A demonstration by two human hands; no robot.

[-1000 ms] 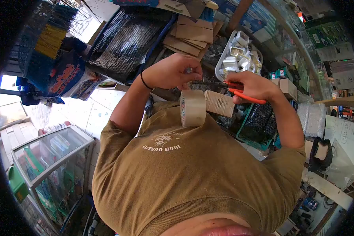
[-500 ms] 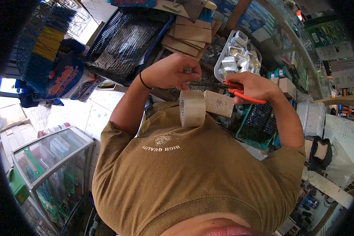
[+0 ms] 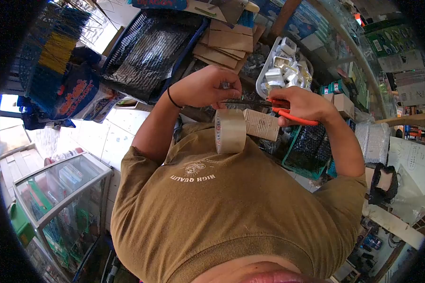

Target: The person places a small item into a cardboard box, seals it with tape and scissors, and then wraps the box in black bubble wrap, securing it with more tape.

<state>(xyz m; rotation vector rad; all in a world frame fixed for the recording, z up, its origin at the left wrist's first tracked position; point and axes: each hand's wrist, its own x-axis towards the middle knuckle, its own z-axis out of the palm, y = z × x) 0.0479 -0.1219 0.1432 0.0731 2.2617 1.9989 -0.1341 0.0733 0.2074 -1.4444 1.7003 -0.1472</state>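
My left hand (image 3: 208, 87), with a black band at the wrist, is closed in a pinch just above a roll of clear packing tape (image 3: 232, 132). Whatever lies between its fingertips is too small to make out. The roll stands on edge against my brown shirt, printed lettering on its rim side. In my right hand (image 3: 304, 104) is a pair of scissors (image 3: 295, 116) with red-orange handles. Their dark blades point left, toward my left fingertips. Beside the roll, below the blades, is a small brown cardboard box (image 3: 261, 124).
Ahead are a blue basket (image 3: 177, 75) holding dark bubble wrap, stacked cardboard pieces (image 3: 229, 37) and a white tray (image 3: 260, 78) of small packaged items. A green basket (image 3: 295, 165) of black bubble wrap sits to the right. A glass display case (image 3: 63, 188) stands at left.
The scissors have shifted very slightly left, and the tape roll has turned a little. Both hands otherwise keep nearly the same position.
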